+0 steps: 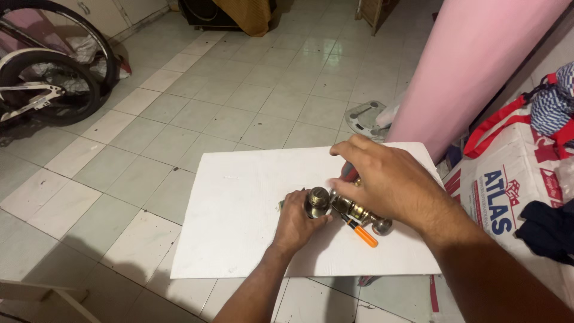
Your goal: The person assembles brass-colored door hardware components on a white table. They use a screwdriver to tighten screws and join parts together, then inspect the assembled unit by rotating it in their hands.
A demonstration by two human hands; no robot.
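A brass-coloured metal door-knob lockset (350, 209) is held on a white rectangular board (239, 203) by the left hand (297, 222) and right hand (382, 182); an orange-handled screwdriver (362, 232) lies alongside.

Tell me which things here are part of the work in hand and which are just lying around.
In hand:
left hand on the round brass door knob
right hand
orange-tipped screwdriver
white flat board

Lying about:
black bicycle wheel
pink cloth
white printed sack with red handles
grey floor scale
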